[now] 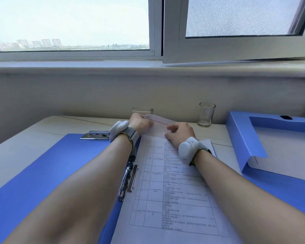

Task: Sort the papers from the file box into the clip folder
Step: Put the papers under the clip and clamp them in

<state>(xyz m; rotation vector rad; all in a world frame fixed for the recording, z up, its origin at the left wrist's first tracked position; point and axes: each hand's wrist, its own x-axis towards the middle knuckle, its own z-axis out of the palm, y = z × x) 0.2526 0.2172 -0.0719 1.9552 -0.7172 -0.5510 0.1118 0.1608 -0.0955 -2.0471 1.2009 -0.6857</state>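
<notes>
From the head camera, both forearms reach forward over the desk (33, 127), each wrist wearing a white band. The left hand (141, 123) pinches the far left corner of a sheet of paper (158, 126), fingers closed on its edge. The right hand (180, 134) grips the same sheet just beside it, fingers curled over the near side, so the far end of the sheet lifts and curls up between the two hands. That sheet tops a stack of printed papers (173, 199) with a table grid, running back under the right forearm toward the body. The stack lies on the open blue clip folder (42, 173), which spreads out under and to the left of the left arm. A metal clip (128, 180) runs along the folder's spine, right beside the left forearm; a second metal clip (95, 135) sits just left of the left wrist. Off to the right of the right hand, the blue file box (239, 138) lies open, with white paper inside. Just beyond the right hand stands a clear glass (206, 114), and another glass (142, 110) peeks out behind the left hand.
</notes>
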